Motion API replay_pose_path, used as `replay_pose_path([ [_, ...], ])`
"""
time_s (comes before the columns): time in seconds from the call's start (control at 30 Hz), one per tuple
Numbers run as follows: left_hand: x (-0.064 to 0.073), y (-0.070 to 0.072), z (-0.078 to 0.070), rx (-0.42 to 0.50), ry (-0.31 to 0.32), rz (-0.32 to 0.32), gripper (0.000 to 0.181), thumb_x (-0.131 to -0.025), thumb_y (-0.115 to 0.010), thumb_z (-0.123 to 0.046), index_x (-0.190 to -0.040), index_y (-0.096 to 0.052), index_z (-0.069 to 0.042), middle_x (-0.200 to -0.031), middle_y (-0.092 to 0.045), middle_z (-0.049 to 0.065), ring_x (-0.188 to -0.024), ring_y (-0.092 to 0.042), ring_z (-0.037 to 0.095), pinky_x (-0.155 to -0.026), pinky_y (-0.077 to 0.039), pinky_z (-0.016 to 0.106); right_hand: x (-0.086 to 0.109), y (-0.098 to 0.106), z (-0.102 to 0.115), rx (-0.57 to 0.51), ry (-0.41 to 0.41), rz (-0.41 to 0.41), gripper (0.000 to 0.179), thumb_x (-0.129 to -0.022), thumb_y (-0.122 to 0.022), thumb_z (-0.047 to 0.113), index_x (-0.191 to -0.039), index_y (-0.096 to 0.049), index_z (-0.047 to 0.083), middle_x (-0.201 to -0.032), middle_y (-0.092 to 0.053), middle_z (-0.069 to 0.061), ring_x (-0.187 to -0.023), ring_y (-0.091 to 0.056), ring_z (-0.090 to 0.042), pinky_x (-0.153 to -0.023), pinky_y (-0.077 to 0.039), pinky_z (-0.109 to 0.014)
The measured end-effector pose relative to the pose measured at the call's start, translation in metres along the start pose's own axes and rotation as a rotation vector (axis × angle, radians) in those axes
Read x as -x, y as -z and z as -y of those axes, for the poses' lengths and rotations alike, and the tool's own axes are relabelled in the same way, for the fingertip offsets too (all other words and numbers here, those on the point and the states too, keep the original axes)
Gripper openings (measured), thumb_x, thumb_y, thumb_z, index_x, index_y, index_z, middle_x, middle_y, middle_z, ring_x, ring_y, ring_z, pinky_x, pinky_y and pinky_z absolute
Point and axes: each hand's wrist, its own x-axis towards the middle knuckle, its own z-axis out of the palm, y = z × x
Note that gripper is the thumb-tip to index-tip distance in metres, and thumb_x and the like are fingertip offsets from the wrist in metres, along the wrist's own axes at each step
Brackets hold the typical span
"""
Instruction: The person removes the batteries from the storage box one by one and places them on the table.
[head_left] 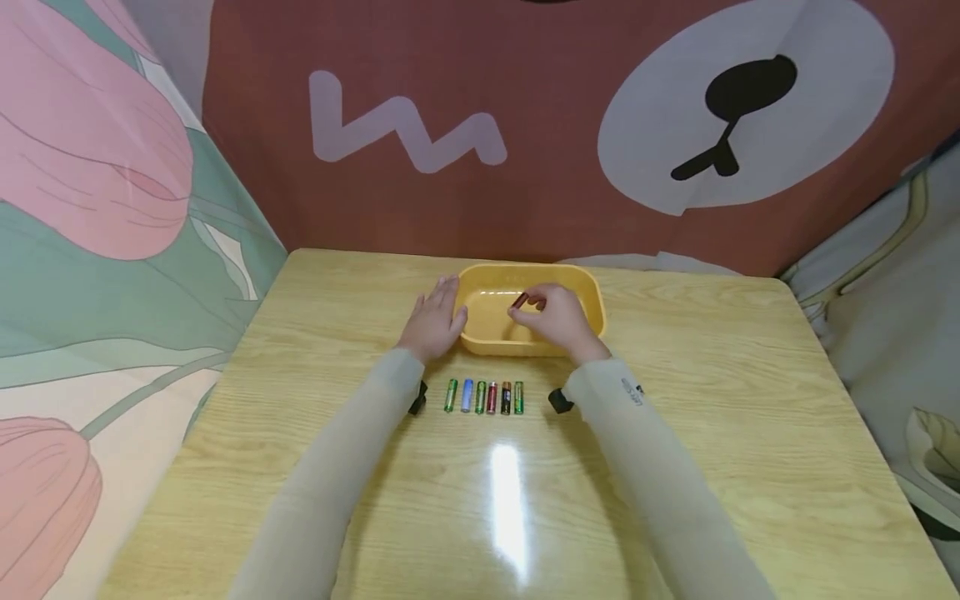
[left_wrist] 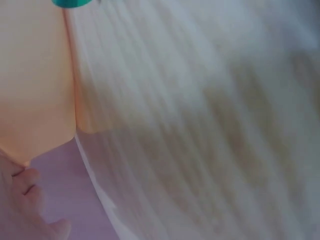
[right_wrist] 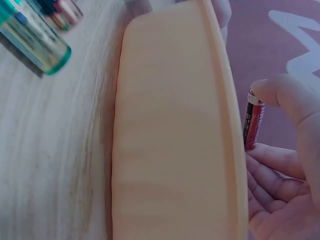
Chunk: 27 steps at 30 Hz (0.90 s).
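A yellow plastic basin (head_left: pixel 483 323) stands toward the back of the table. My left hand (head_left: pixel 432 321) rests against its left rim, fingers fairly straight; the left wrist view catches only some fingertips (left_wrist: pixel 32 197) beside the basin wall. Over the inside of the basin, my right hand (head_left: pixel 557 315) pinches a small red-and-black battery (right_wrist: pixel 253 125) between thumb and fingers. The right wrist view shows it held end to end, just beyond the basin's rim (right_wrist: pixel 227 100). Several more batteries lie in front in a row, among them a blue one (head_left: pixel 467 396), a red one (head_left: pixel 492 397) and green ones.
The wood-grain table (head_left: pixel 675 467) carries everything and ends at a printed curtain (head_left: pixel 555 192) behind the basin. Black wrist cameras (head_left: pixel 560 401) sit under both sleeves, at either side of the battery row. A bright light reflection (head_left: pixel 509 504) shows on the tabletop.
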Motion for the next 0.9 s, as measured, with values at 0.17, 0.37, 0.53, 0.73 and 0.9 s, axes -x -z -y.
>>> replay_pose_path([
  [0.17, -0.001, 0.001, 0.001, -0.054, -0.001, 0.022, 0.066, -0.109, -0.027, -0.039, -0.163, -0.009, -0.005, -0.17, -0.012, 0.011, -0.156, -0.004, 0.024, -0.124, -0.009, 0.055, 0.018, 0.001, 0.005, -0.062, 0.036, -0.042, 0.037, -0.088, -0.078, 0.035, -0.108, -0.073, 0.005, -0.115, -0.066, -0.017, -0.101, -0.06, -0.033, -0.089, -0.051, -0.046],
  [0.37, -0.002, 0.003, 0.0, -0.102, 0.001, 0.039, 0.067, -0.11, -0.025, -0.042, -0.163, -0.007, -0.006, -0.17, -0.01, 0.012, -0.156, -0.002, 0.025, -0.124, -0.01, 0.055, 0.043, 0.005, 0.011, -0.142, 0.056, -0.063, 0.046, -0.087, -0.081, 0.031, -0.123, -0.071, 0.005, -0.119, -0.066, -0.018, -0.107, -0.061, -0.04, -0.093, -0.052, -0.049],
  [0.53, -0.005, 0.006, -0.002, -0.153, -0.008, 0.029, 0.068, -0.109, -0.024, -0.044, -0.163, -0.008, -0.005, -0.17, -0.01, 0.012, -0.156, -0.004, 0.026, -0.124, -0.011, 0.055, 0.066, 0.011, 0.011, -0.161, 0.083, -0.045, 0.05, -0.085, -0.083, 0.026, -0.128, -0.069, 0.006, -0.116, -0.067, -0.014, -0.104, -0.063, -0.036, -0.093, -0.054, -0.049],
  [0.73, -0.002, 0.007, -0.007, -0.165, 0.008, 0.065, 0.068, -0.109, -0.021, -0.045, -0.163, -0.006, -0.006, -0.17, -0.005, 0.009, -0.156, 0.0, 0.023, -0.125, -0.008, 0.054, 0.093, 0.013, 0.001, -0.159, 0.07, -0.035, 0.051, -0.085, -0.083, 0.019, -0.131, -0.066, 0.003, -0.116, -0.066, -0.014, -0.104, -0.064, -0.034, -0.094, -0.054, -0.048],
  [0.9, 0.001, 0.009, -0.009, -0.177, 0.019, 0.07, 0.067, -0.11, -0.022, -0.045, -0.163, -0.005, -0.007, -0.17, -0.004, 0.009, -0.156, 0.001, 0.022, -0.125, -0.007, 0.053, 0.106, 0.013, -0.004, -0.171, 0.056, -0.018, 0.053, -0.085, -0.082, 0.017, -0.133, -0.064, 0.001, -0.117, -0.066, -0.018, -0.105, -0.063, -0.034, -0.094, -0.053, -0.047],
])
